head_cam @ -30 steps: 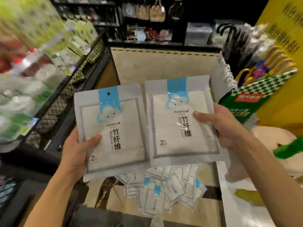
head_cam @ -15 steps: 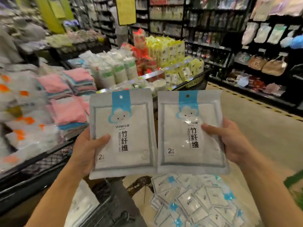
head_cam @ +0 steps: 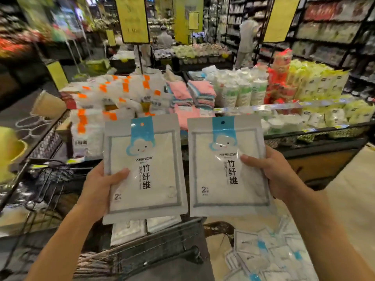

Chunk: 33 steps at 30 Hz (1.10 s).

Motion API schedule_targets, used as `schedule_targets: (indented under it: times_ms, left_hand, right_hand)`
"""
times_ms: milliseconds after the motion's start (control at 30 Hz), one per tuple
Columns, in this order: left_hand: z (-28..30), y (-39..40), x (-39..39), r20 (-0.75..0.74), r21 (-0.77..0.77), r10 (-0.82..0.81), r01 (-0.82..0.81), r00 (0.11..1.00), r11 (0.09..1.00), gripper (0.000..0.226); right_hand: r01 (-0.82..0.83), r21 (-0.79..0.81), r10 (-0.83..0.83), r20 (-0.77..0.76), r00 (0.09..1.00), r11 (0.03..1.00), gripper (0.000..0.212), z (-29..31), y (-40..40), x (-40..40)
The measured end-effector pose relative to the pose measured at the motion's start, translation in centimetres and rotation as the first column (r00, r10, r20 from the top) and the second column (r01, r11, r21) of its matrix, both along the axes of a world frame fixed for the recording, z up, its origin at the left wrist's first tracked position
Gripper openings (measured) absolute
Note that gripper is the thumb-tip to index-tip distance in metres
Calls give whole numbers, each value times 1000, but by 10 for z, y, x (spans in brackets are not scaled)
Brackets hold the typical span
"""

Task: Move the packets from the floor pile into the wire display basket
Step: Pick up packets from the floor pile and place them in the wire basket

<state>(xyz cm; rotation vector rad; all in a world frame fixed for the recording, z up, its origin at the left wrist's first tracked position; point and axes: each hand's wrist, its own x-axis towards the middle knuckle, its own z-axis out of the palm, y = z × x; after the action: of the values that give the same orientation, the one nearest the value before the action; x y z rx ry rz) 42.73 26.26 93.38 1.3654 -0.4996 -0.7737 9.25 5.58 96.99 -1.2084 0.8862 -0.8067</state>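
Above the wire basket (head_cam: 162, 240), both hands (head_cam: 97, 191) (head_cam: 272, 175) grip upright packets (head_cam: 146, 169) (head_cam: 227, 165).

Both arms reach forward, left hand (head_cam: 99, 191) and right hand (head_cam: 272, 175) raised, thumbs in front, fingers curled behind.

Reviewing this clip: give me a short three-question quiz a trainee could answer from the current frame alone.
1. True or false: each hand holds one packet.
2. Where is the floor pile in the picture? A) lower right B) upper left C) on the towel shelf
3. Fill in: the wire basket just below the left packet already holds at least ___ packets.

Key
1. True: the left hand grips the left packet, and the right hand grips the right packet, thumbs across the fronts.
2. A
3. Two: the packets in the basket show side by side under the left packet.
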Motion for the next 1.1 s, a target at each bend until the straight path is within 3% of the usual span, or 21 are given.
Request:
schedule_targets:
  times_ms: [100,333,467,633,867,1100]
  left_hand:
    - [-8,30,46,-16,2,27,-27,999,1000,46]
    - [-45,85,131,-80,54,123,-119,989,991,35]
    - [-75,101,157,-114,120,158,-144,981,982,46]
    - [-114,98,179,-138,210,172,-141,976,968,40]
    - [-162,63,201,-153,351,223,-158,963,923,31]
    - [-217,13,232,-162,493,286,-174,944,852,31]
  right_hand:
    - [-41,-2,41,-2,999,999,31,-2,15,55]
    - [-134,64,135,-16,991,989,40,-37,37,162]
    - [-144,116,151,-60,987,983,40,-64,40,200]
    - [-173,176,197,-128,972,969,59,-101,26,238]
    - [-197,244,255,-233,939,949,37,-162,-27,287]
    - [-248,299,336,-297,894,922,33,-223,-77,332]
